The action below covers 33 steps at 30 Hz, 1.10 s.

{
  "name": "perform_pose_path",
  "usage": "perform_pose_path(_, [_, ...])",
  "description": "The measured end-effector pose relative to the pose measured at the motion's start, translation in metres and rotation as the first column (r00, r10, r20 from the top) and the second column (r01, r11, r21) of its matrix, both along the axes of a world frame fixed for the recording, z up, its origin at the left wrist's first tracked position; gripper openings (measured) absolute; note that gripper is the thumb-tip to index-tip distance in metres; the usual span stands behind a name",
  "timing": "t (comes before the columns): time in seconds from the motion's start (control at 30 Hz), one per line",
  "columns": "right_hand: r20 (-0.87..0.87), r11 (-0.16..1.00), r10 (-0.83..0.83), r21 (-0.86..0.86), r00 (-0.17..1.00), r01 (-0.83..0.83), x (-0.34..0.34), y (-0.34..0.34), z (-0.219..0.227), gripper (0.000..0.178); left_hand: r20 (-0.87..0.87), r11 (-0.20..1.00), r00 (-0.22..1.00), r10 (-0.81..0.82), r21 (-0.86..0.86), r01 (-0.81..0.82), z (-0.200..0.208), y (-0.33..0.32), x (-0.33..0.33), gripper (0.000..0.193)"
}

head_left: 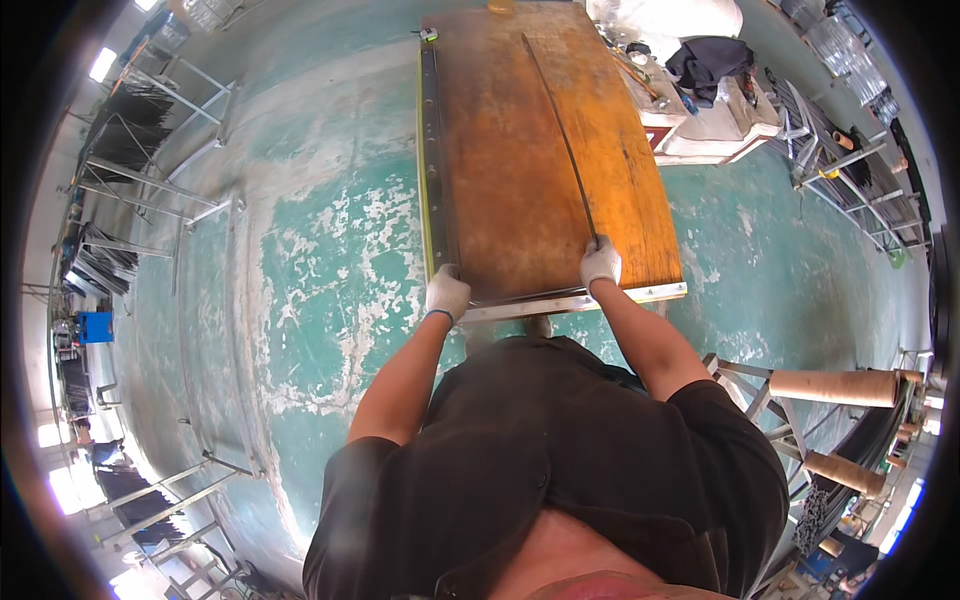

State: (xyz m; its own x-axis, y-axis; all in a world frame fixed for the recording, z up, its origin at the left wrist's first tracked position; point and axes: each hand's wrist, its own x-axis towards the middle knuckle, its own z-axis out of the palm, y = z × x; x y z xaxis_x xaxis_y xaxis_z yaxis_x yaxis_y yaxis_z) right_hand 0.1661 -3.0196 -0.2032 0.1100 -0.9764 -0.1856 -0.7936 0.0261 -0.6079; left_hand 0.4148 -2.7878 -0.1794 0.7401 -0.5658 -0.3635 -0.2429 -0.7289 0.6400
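Observation:
A long wooden table (550, 150) with a worn orange-brown top stretches away in front of me. My right hand (601, 264), in a white glove, is closed around a long thin dark strip (560, 125) that runs to the far part of the tabletop. At the near left corner, my left hand (447, 294), also gloved, has its fingers curled; a thin dark strip end seems to be in them, partly hidden. Another dark length lies along the near edge between both hands; whether it is the same strip, I cannot tell. A yellow tape measure (428, 36) sits at the far left corner.
A pale metal bar (540, 307) edges the table's near side. Beyond its right side, a white bench (715, 135) carries dark cloth and tools. Metal racks (150, 185) with dark strips stand left; brown rolls (833, 387) hang on a rack at right. The green floor (340, 260) is peeling.

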Motion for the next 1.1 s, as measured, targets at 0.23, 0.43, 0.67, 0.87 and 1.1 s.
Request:
perform_pose_path(0.23, [-0.399, 0.745, 0.546, -0.171, 0.737, -0.645, -0.018, 0.048, 0.028, 0.022, 0.338, 0.861, 0.799, -0.497, 0.079, 0.502, 0.019, 0.010, -0.047, 0.030])
perform_pose_path(0.43, [-0.303, 0.501, 0.790, -0.183, 0.533, -0.846, -0.020, 0.073, 0.020, 0.012, 0.310, 0.735, 0.668, -0.677, 0.223, 0.641, 0.023, 0.017, -0.061, 0.021])
perform_pose_path(0.67, [-0.336, 0.475, 0.789, -0.198, 0.515, -0.857, -0.018, 0.076, 0.026, 0.012, 0.308, 0.750, 0.685, -0.660, 0.218, 0.624, 0.025, 0.017, -0.057, 0.019])
perform_pose_path(0.87, [-0.483, 0.400, 0.773, -0.133, 0.412, -0.907, -0.019, 0.087, 0.037, 0.019, 0.302, 0.723, 0.657, -0.691, 0.264, 0.638, 0.023, 0.018, -0.057, 0.020])
perform_pose_path(1.1, [-0.520, 0.424, 0.766, -0.032, 0.378, -0.905, -0.012, 0.085, 0.022, 0.032, 0.329, 0.701, 0.621, -0.712, 0.272, 0.660, 0.020, 0.019, -0.058, 0.023])
